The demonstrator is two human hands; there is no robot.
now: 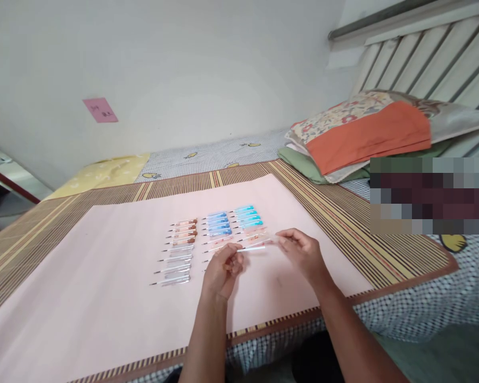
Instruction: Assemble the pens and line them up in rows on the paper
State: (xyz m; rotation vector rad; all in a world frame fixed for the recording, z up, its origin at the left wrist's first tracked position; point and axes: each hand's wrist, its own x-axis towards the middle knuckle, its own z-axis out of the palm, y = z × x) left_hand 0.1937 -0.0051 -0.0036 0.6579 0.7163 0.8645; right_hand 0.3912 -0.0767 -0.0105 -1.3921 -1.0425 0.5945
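Note:
My left hand [224, 268] is closed, with thumb and fingers pinching a thin white pen refill [253, 249] that points to the right. My right hand [301, 247] is a short way off at the refill's right. Its fingertips are pinched on a see-through piece that looks like a pen barrel [274, 239]; its outline is faint. Just beyond both hands, pens lie in columns: brown ones [187, 227], clear ones [179, 264], blue ones [219, 223], turquoise ones [247, 215] and pinkish ones [251, 234]. My left hand partly covers the lower middle column.
The pens lie on a large pale pink sheet [115, 298], spread over a striped bamboo mat [315, 213] on a bed. Folded pillows [367, 133] are piled at the right by a slatted headboard [431, 58]. A pink note [100, 110] is on the wall.

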